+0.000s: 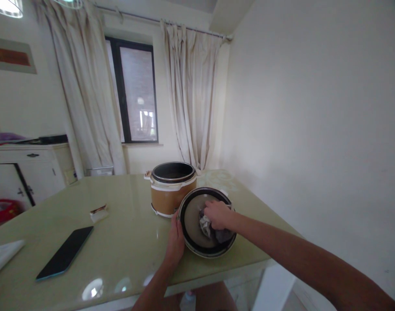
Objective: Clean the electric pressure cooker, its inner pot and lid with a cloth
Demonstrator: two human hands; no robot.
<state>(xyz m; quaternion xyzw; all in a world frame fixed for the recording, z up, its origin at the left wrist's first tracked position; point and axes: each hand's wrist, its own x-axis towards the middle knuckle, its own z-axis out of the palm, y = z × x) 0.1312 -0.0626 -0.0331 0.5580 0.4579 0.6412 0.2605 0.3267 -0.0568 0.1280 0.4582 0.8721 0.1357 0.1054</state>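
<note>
Cooker [167,201] just behind lid [191,219], phone [66,253] leftward

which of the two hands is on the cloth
The right hand: it has the crumpled grey cloth against the inside of the round lid. The left hand is at the lid's edge, without cloth.

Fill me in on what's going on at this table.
A person has a round lid tilted up, its inner face showing. The right hand holds a crumpled cloth against that face, while the left hand is at the lid's left edge. Just behind, the brown cooker stands open on the table.
</note>
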